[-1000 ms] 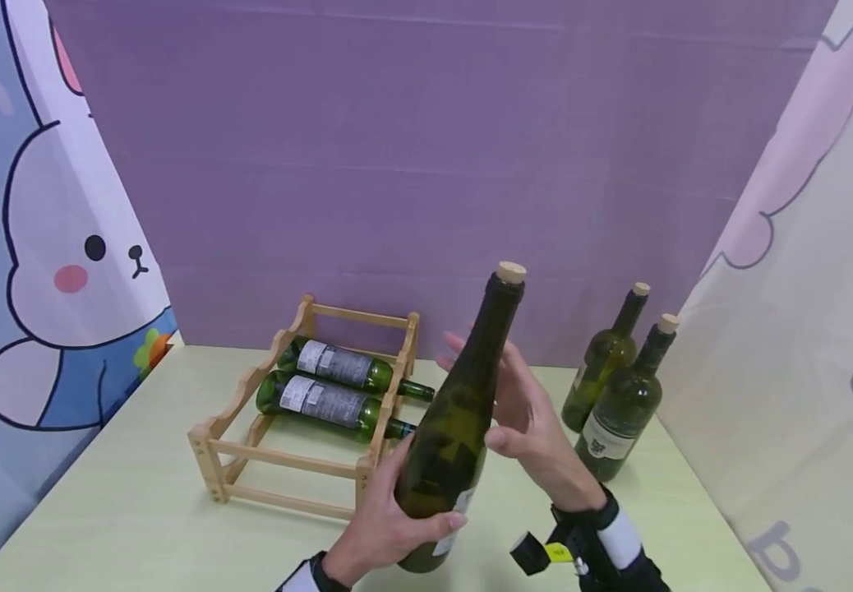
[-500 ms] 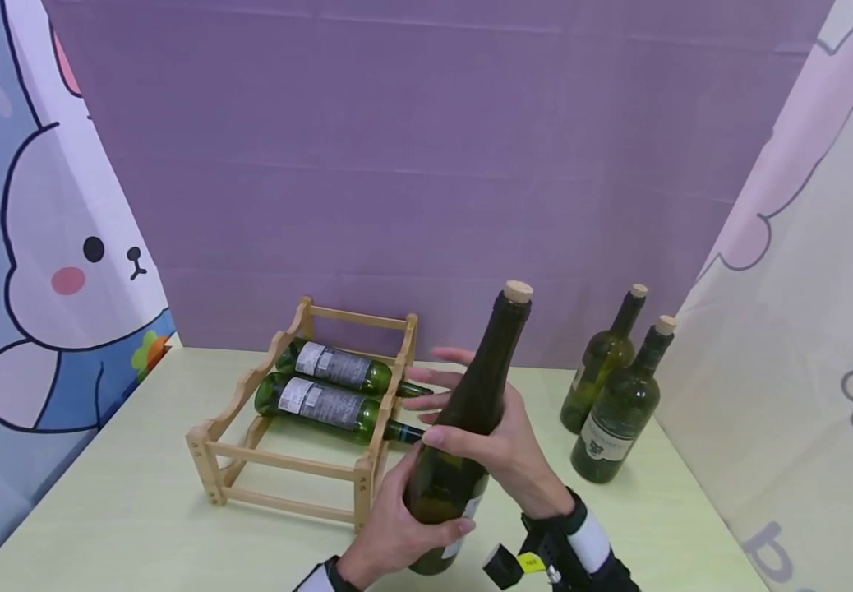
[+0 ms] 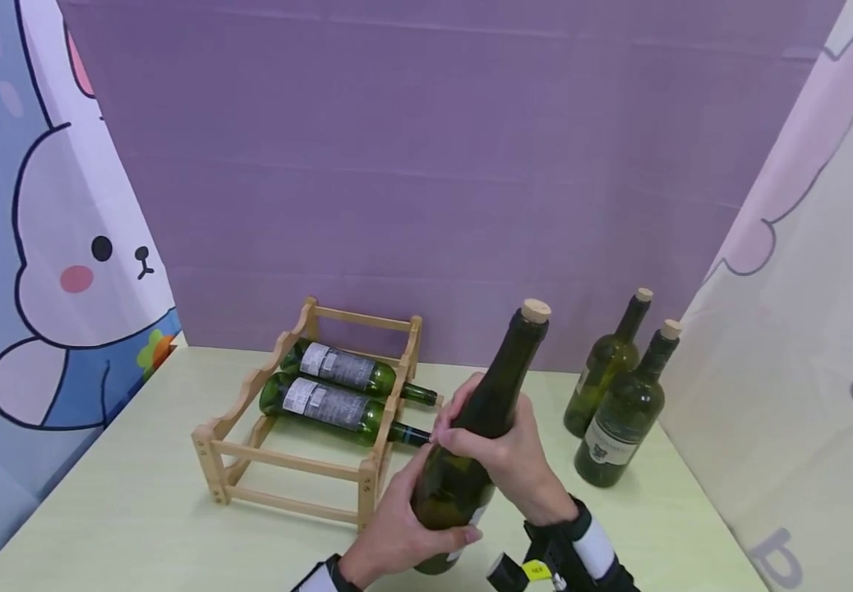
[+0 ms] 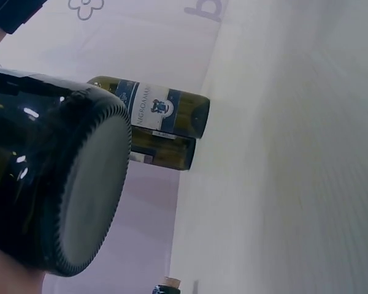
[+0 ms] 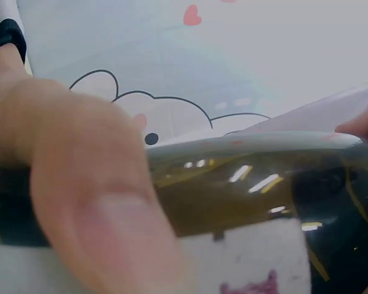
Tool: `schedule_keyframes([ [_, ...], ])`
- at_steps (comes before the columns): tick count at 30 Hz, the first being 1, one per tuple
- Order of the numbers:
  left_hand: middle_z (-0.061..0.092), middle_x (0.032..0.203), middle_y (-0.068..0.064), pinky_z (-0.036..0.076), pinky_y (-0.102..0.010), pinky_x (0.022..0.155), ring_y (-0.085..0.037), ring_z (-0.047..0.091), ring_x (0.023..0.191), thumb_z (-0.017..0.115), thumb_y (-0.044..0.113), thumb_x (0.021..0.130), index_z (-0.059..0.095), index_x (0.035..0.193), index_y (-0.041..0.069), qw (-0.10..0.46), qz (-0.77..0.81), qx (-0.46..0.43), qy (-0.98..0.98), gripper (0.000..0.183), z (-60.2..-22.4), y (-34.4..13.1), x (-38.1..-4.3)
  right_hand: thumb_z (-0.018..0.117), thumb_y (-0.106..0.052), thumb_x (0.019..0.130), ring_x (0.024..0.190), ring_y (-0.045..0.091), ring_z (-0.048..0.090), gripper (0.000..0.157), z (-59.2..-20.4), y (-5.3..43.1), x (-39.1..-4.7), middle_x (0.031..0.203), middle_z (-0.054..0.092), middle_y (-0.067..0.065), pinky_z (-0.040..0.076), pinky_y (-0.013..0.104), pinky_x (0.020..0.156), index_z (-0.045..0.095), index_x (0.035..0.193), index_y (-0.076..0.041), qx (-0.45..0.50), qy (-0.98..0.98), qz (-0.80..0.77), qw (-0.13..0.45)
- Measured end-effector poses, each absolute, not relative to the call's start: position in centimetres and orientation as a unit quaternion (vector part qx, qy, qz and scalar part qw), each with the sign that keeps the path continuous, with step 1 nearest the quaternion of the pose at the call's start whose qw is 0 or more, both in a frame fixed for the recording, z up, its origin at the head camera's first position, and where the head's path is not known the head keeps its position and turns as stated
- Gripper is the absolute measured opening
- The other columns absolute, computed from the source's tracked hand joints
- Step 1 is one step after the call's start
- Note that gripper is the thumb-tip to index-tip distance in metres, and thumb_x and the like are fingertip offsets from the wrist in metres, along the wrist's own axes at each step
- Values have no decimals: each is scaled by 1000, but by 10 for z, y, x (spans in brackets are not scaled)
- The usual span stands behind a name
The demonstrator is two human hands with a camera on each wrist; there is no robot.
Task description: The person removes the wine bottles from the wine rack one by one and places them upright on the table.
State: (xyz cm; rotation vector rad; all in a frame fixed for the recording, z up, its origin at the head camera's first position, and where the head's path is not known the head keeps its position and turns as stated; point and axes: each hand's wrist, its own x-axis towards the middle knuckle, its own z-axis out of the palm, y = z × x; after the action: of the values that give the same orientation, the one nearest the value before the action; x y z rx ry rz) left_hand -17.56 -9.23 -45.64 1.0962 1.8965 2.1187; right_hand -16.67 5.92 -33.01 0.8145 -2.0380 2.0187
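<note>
While the person holds a dark green bottle [image 3: 496, 395] aslant above the table [image 3: 123, 460], both hands are closed firmly round the glass. From where I stand, taking the far side as twelve o'clock, its cork [image 3: 536, 311] leans toward one o'clock and its base toward seven. The left hand [image 3: 404, 526] has hold of it low down near the base, thumb laid across the near side. Higher up, the right hand [image 3: 518, 460] wraps the body below the neck, fingers curled round and thumb over the front; close by the right wrist I make out a pale label [image 5: 264, 251] with purple print. From the left wrist, the ridged underside shows lifted off the tabletop.

At about ten o'clock from the held bottle stands a wooden rack [image 3: 286, 460]. Two green bottles lie in it side by side, one nearer [image 3: 326, 407] and one farther [image 3: 348, 368], necks poking past the rail toward four o'clock. The nearer neck ends close to the right hand; I can't tell whether they touch. Toward two o'clock, a pair of corked bottles stand upright, a white-labelled one [image 3: 622, 419] in front of its neighbour [image 3: 611, 362]. A purple backdrop [image 3: 426, 164] hangs at twelve, and a cartoon rabbit [image 3: 64, 214] fills the panel at ten.
</note>
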Motion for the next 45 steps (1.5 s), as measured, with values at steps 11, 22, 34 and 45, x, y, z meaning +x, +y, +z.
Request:
schedule_keyframes([
  [11,50,153,9,49,-40,104,-16,56,131,88,19,79,31,157,38,67,646,355,672,98,-446,-102,-176,68,4,83,80,17,70,18,-326,68,-165,86,72,0,58,41,77,56,96,2,291,-679,668,89],
  [22,44,157,3,43,-40,113,-18,46,143,94,25,70,37,156,24,-86,543,438,711,103,-418,-138,-188,69,6,82,78,20,72,20,-321,82,-167,84,72,0,58,40,76,57,96,-1,287,-713,632,97],
  [34,56,93,6,47,-24,65,-9,53,80,81,57,78,63,102,19,-278,285,271,876,49,-427,-172,-204,69,5,85,84,24,72,21,-313,103,-174,89,73,0,57,46,81,57,99,-5,234,-755,601,116],
  [45,19,48,16,16,-21,44,-2,23,41,71,55,86,36,54,26,-199,159,234,938,56,-442,-169,-207,67,5,87,83,22,73,17,-315,117,-189,88,73,0,56,43,81,58,97,-5,223,-761,592,148],
])
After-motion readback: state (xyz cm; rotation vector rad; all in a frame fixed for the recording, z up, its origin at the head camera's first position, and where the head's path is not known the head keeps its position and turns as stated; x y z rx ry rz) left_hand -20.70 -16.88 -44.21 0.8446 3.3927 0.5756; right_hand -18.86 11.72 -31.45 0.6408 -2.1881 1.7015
